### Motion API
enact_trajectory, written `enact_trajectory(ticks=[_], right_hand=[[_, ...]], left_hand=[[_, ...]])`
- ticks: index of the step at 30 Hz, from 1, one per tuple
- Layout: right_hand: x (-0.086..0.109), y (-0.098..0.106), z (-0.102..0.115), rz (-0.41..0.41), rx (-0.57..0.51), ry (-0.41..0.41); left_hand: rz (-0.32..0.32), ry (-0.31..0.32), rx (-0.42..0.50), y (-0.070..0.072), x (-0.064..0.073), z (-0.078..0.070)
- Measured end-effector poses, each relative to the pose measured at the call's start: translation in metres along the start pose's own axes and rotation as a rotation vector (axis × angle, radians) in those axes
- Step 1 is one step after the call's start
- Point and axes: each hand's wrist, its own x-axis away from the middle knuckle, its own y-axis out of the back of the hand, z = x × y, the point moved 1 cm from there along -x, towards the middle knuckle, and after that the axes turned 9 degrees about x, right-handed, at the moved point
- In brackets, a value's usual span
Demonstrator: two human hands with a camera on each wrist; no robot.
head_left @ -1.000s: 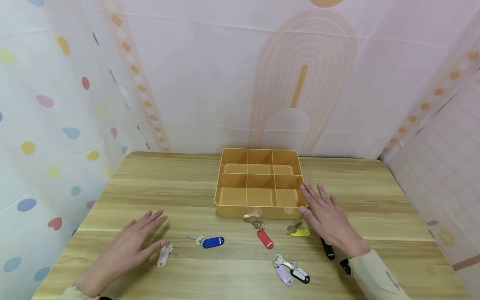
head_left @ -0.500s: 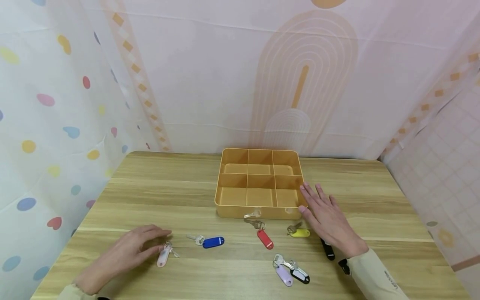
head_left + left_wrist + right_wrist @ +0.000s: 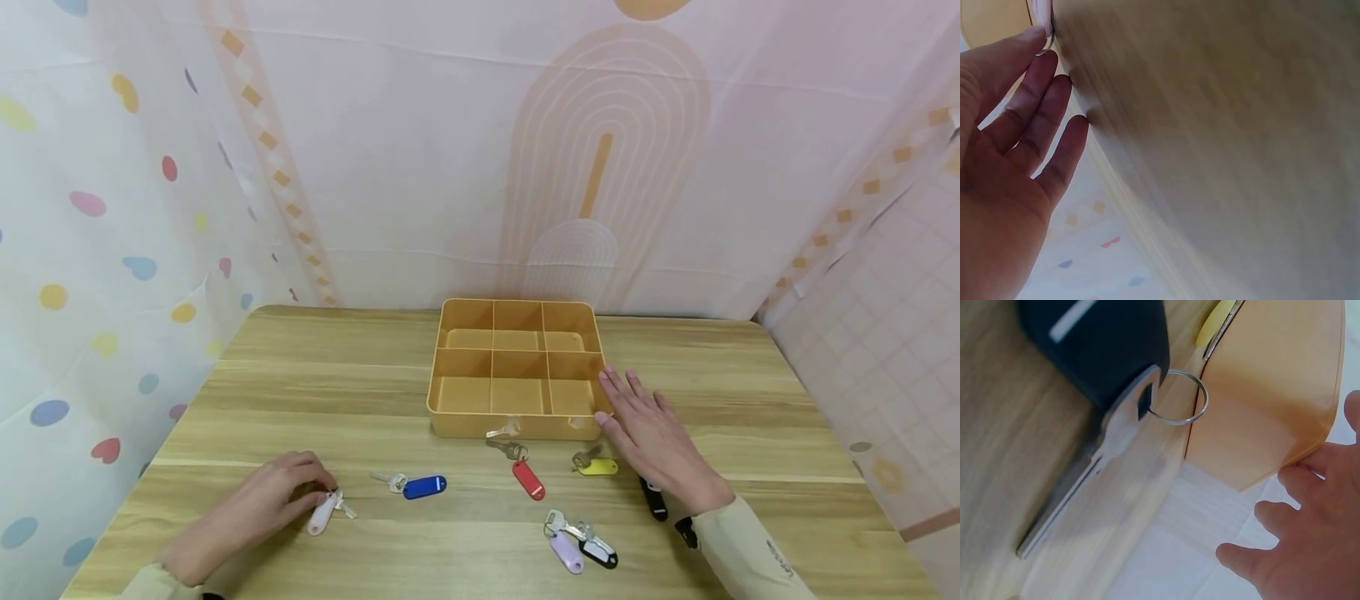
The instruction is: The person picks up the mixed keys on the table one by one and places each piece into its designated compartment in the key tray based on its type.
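In the head view my left hand (image 3: 266, 508) is at the left of the table, thumb and forefinger pinching the ring end of a key with a pale pink tag (image 3: 321, 514). That ring (image 3: 1046, 47) shows between thumb and forefinger in the left wrist view, the other fingertips close over the wood. My right hand (image 3: 663, 450) rests its extended fingers against the right side of an orange box (image 3: 487, 425) with six-like small compartments. Below that hand lies a key with a black tag (image 3: 1097, 350), partly hidden in the head view.
Between the hands lie keys with a blue tag (image 3: 424, 487), a red tag (image 3: 528, 481) and a yellow tag (image 3: 597, 467). Nearer the front are keys with a lilac tag (image 3: 566, 552) and a black-rimmed tag (image 3: 598, 553). A patterned curtain (image 3: 420, 167) hangs behind the table (image 3: 360, 358).
My left hand has lowered from hovering with spread fingers, and its forefinger and thumb have come together at the pink-tagged key. The right hand has stayed against the box.
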Motion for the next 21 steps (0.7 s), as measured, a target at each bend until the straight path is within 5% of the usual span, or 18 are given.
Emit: enact_trajectory(ticks=[9,21], right_hand=[[0.000,0.001,0.002,0.005,-0.006,0.003],[0.001,0.003,0.003,-0.031,-0.002,0.022]], left_hand=[[-0.064,-0.042,0.059,0.005,0.001,-0.002],[-0.193,-0.052,0.155,0.020,-0.018,-0.021]])
